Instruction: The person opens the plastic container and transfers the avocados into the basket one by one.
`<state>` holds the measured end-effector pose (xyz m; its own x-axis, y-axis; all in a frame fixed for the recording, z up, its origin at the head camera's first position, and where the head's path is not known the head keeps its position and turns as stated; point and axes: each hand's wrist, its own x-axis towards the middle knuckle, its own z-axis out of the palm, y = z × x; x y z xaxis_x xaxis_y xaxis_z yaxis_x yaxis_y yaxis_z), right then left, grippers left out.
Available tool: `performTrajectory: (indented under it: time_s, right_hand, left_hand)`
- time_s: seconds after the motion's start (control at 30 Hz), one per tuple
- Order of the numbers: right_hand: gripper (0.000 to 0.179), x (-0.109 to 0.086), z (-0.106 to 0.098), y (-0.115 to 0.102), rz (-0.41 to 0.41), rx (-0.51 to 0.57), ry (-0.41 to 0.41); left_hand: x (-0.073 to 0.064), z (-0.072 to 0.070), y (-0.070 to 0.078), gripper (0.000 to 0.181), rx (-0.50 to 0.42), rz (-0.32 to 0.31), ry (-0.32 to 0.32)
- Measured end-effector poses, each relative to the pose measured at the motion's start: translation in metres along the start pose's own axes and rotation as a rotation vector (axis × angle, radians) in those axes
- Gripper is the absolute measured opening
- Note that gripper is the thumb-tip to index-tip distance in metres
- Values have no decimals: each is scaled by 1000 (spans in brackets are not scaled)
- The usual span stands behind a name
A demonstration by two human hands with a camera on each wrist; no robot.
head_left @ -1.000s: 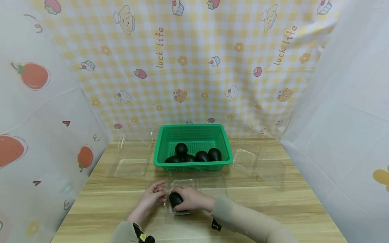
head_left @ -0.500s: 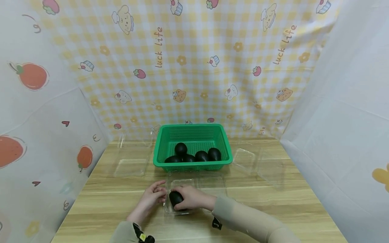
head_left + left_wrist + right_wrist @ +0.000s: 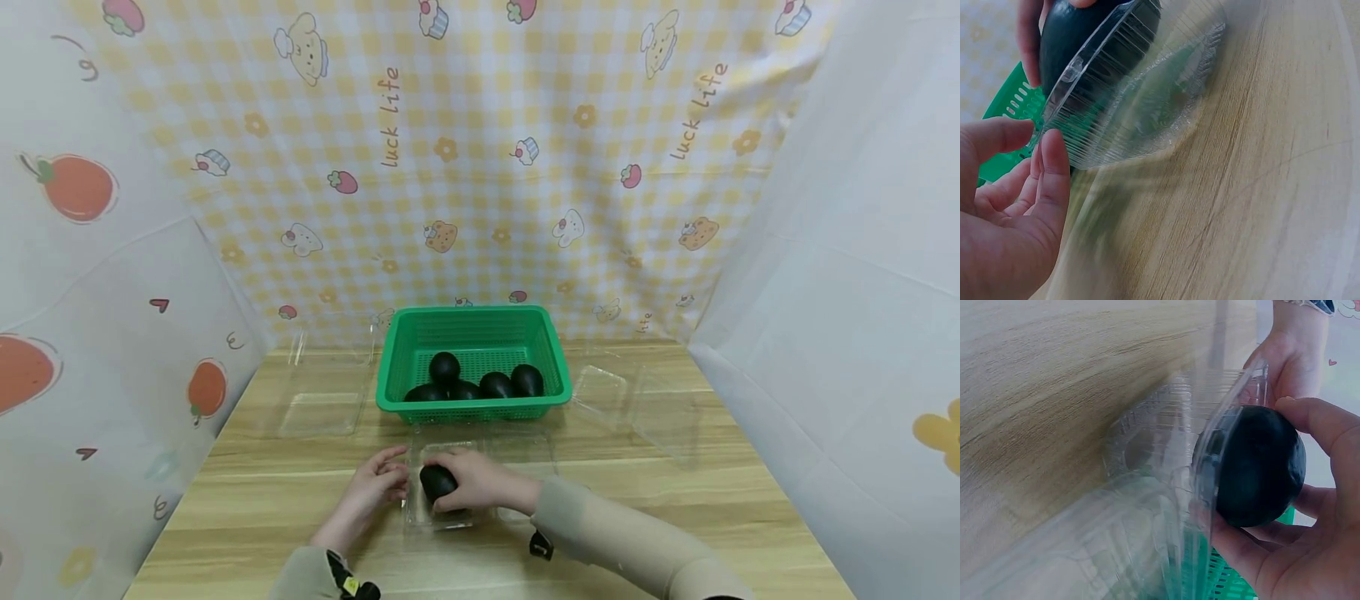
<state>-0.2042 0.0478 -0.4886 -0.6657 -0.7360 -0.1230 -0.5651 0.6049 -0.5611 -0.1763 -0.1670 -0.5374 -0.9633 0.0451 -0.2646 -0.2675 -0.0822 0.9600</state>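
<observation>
My right hand (image 3: 476, 481) grips a black, smooth, egg-shaped avocado (image 3: 437, 483) over the left half of a clear hinged plastic box (image 3: 442, 525). In the right wrist view the thumb and fingers curl round the avocado (image 3: 1263, 465), its lower side within the box's rim. At the box's left edge is my left hand (image 3: 375, 483). The left wrist view has its thumb and forefinger pinching the rim of the clear box (image 3: 1147, 119). The lid half (image 3: 525, 454) lies folded out to the right, partly behind the right forearm.
Behind the box stands a green basket (image 3: 474, 312) with several more black avocados (image 3: 528, 381). Two other clear boxes lie open, one clear box (image 3: 322, 412) left of the basket and another clear box (image 3: 600, 387) right of it. A patterned cloth (image 3: 480, 192) hangs behind the wooden table (image 3: 247, 508).
My right hand has shifted slightly right and away from me with the avocado, still over the left half of the box. The left hand stays at the rim.
</observation>
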Motion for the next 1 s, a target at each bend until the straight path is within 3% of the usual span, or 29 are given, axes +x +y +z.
performTrajectory:
  time_s: [0.27, 0.63, 1.0]
  right_hand:
    - [64, -6, -11, -1, -41, -25, 7]
    - [62, -11, -23, -3, -33, -29, 27]
    - [61, -21, -49, -7, -60, -39, 49]
  left_hand:
    - [1, 2, 1, 51, 6, 4, 20]
    - [1, 4, 3, 49, 6, 6, 33]
    - [1, 1, 0, 51, 13, 11, 22]
